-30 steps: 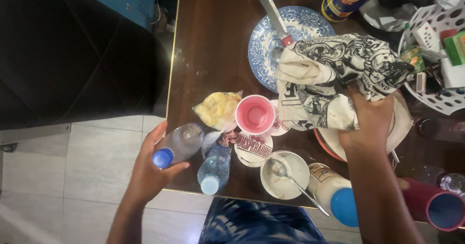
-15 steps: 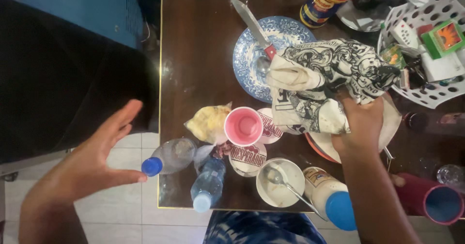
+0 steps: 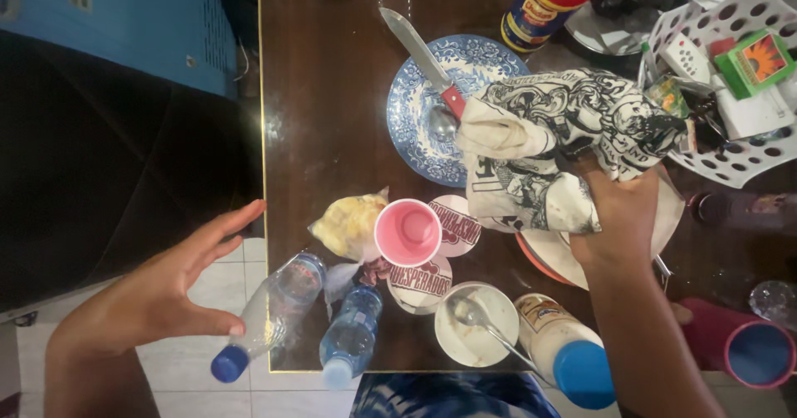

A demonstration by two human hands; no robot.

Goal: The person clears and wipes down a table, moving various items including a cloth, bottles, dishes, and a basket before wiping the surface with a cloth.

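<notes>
- Dark wooden table (image 3: pixel 332 119) fills the middle of the frame, its gold-trimmed edge running down the left; pale floor tiles show lower left and a blue box sits upper left.
- We see a yellow-and-blue canister (image 3: pixel 548 3) with a red lid at top centre, lying tilted.
- At upper right, a white perforated basket (image 3: pixel 739 161) holds a green carton (image 3: pixel 755 59) with an orange panel and other small packs.
- Round coasters (image 3: pixel 452 223), white with dark red lettering, lie at centre beside a pink cup (image 3: pixel 407 233) and a crumpled yellow wrapper (image 3: pixel 349 223).
- Lower centre, a white bottle (image 3: pixel 564 347) with a blue cap lies on its side next to a white bowl (image 3: pixel 477 322) holding a spoon.
- Two clear water bottles lie at the table's lower left edge; the left bottle (image 3: pixel 266 314) has a blue cap and hangs past the edge, the other (image 3: pixel 349 343) lies just beside it.
- A blue patterned plate (image 3: pixel 423 127) carries a red-handled knife (image 3: pixel 423 57).
- Our left hand (image 3: pixel 158 298) hovers open at lower left, fingers spread apart, thumb just touching or nearly touching the left bottle; it grips nothing.
- Our right hand (image 3: pixel 618 215) is closed on a black-and-white printed cloth (image 3: pixel 564 136), bunched over a white plate (image 3: pixel 573 256) right of centre, the forearm rising from the lower right.
- A maroon cup (image 3: pixel 747 347) with a blue inside lies at lower right.
</notes>
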